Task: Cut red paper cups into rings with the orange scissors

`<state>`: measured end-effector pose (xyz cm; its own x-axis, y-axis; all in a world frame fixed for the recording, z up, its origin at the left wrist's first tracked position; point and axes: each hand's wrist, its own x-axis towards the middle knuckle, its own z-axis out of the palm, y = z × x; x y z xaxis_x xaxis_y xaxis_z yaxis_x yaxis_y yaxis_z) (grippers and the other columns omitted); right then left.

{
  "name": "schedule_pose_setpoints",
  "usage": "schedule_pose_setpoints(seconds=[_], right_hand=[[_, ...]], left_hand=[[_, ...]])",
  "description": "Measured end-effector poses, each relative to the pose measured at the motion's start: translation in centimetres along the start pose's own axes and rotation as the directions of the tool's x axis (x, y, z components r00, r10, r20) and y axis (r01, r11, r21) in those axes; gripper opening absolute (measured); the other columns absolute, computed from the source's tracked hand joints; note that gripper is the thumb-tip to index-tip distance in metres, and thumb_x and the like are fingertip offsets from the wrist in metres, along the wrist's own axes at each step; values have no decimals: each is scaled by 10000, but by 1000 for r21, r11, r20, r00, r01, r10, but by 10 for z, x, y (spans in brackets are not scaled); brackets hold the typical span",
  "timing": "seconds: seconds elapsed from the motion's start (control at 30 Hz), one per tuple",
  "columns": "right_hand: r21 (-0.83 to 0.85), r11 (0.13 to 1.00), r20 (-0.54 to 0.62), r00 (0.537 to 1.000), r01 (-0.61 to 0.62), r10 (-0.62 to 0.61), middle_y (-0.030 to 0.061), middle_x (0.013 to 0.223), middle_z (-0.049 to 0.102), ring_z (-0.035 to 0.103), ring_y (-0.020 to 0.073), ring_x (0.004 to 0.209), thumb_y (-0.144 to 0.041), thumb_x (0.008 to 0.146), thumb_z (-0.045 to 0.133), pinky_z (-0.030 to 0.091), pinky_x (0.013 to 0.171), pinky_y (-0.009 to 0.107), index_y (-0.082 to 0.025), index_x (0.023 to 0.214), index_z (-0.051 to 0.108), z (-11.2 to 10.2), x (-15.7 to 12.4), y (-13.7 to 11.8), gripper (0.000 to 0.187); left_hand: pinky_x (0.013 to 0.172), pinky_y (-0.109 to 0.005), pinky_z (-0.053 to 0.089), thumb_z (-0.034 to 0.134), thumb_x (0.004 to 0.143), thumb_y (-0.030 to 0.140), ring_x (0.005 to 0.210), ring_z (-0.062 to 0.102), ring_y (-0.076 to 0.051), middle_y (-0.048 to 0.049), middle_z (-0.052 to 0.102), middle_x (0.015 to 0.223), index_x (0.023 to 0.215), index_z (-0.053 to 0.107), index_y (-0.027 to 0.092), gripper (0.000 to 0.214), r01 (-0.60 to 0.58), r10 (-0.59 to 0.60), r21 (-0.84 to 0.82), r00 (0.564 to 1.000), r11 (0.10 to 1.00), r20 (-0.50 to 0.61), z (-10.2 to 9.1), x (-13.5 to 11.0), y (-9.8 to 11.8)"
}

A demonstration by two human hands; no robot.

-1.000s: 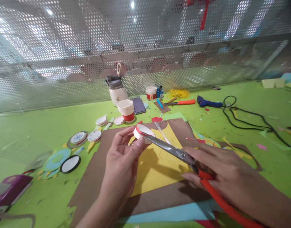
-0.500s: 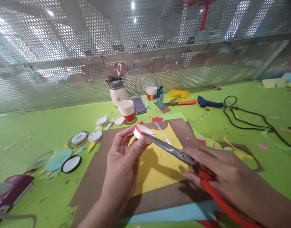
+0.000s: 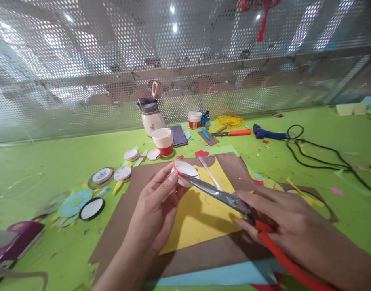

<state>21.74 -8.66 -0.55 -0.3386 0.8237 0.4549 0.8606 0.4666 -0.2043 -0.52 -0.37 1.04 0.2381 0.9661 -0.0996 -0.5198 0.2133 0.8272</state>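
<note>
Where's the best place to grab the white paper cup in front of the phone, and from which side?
Around its red lower band, probably from the near side, once your right hand sets down the scissors. The paper cup stands upright and widens upward, which should help against slipping; the phone lies close at its far right.

On the table (image 3: 46,161), a paper sheet (image 3: 191,230) lies on a larger board (image 3: 125,206). Above them, scissors (image 3: 217,195) slant leftward from the right hand (image 3: 282,214) to a cup piece (image 3: 185,167) in the left hand (image 3: 157,200). Behind the board — a cup (image 3: 163,141), with a flask (image 3: 153,122) behind it and a phone (image 3: 180,138) just right; farther right, a knife (image 3: 238,132), then a glue gun (image 3: 268,133), its cord (image 3: 320,149) trailing right. Left of the board lie discs (image 3: 92,208) — along the table's far edge, a mesh panel (image 3: 82,101).
</note>
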Motion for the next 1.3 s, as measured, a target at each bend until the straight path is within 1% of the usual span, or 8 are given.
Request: schedule_pose_setpoints(seconds=[0.13, 0.2, 0.3, 0.5, 0.77, 0.93, 1.1, 1.3], right_hand=[[-27, 1000, -10, 1000, 8, -8, 141, 905, 736, 730, 297, 739, -335, 995, 404, 615, 563, 435, -170, 1106, 633, -5, 3, -1, 303], [-34, 999, -9, 1000, 1, -1, 141, 924, 738, 729, 299, 749, -333, 991, 412, 614, 572, 441, -177, 1102, 636, -5, 2, 0, 295], [-29, 999, 3, 1000, -14, 14, 146, 967, 729, 725, 310, 800, -327, 972, 457, 615, 610, 455, -179, 1128, 630, -3, 0, 2, 276], [-43, 998, 15, 999, -35, 35, 149, 992, 712, 713, 321, 894, -327, 951, 507, 613, 694, 468, -177, 1165, 615, -1, -3, 3, 283], [-13, 999, 43, 999, -29, 30, 143, 973, 700, 708, 324, 846, -322, 957, 492, 609, 672, 511, -180, 1169, 615, -4, -4, 5, 283], [-10, 1000, 28, 999, -26, 26, 153, 972, 706, 715, 314, 836, -311, 965, 482, 615, 654, 476, -162, 1146, 624, -5, -3, 2, 275], [-7, 1000, 16, 1000, -24, 24, 153, 977, 714, 705, 340, 960, -298, 978, 453, 617, 690, 496, -166, 1165, 612, -4, -2, 0, 279], [5, 1000, 47, 998, -31, 31, 167, 983, 715, 721, 328, 883, -239, 956, 445, 621, 673, 495, -154, 1178, 617, -6, -4, 2, 294]], left_hand=[[867, -263, 557, 651, 860, 148, 937, 696, -168, -73, 767, 1057, 1070, 735, 142, 226, -15, 17, -31, 998, 999, 57, -2, 2, 0], [870, -277, 568, 660, 847, 123, 928, 700, -166, -61, 772, 1042, 1043, 739, 142, 213, -20, 22, -28, 998, 999, 60, -4, 3, 1], [842, -313, 593, 674, 844, 132, 903, 700, -168, -43, 772, 1023, 1045, 735, 159, 212, -23, 23, -6, 999, 1000, 48, -4, 4, 1], [861, -263, 564, 699, 835, 164, 942, 691, -160, -61, 754, 1091, 1075, 729, 164, 241, -81, 80, 49, 997, 996, 8, 2, 2, -1], [837, -249, 563, 716, 815, 171, 893, 691, -149, -44, 759, 1027, 1020, 751, 175, 208, -92, 94, 66, 995, 994, -19, 7, 0, -1], [827, -273, 569, 729, 794, 162, 911, 692, -171, -50, 757, 1032, 984, 754, 177, 192, -106, 108, 46, 993, 993, -42, 11, -1, -2], [829, -285, 573, 727, 791, 154, 916, 695, -175, -63, 764, 1024, 1009, 737, 167, 218, -88, 88, 2, 995, 996, -53, 11, -1, -3], [850, -286, 561, 724, 795, 156, 961, 687, -183, -66, 754, 1078, 1030, 722, 166, 236, -63, 64, 14, 996, 998, -63, 9, -2, -2]])
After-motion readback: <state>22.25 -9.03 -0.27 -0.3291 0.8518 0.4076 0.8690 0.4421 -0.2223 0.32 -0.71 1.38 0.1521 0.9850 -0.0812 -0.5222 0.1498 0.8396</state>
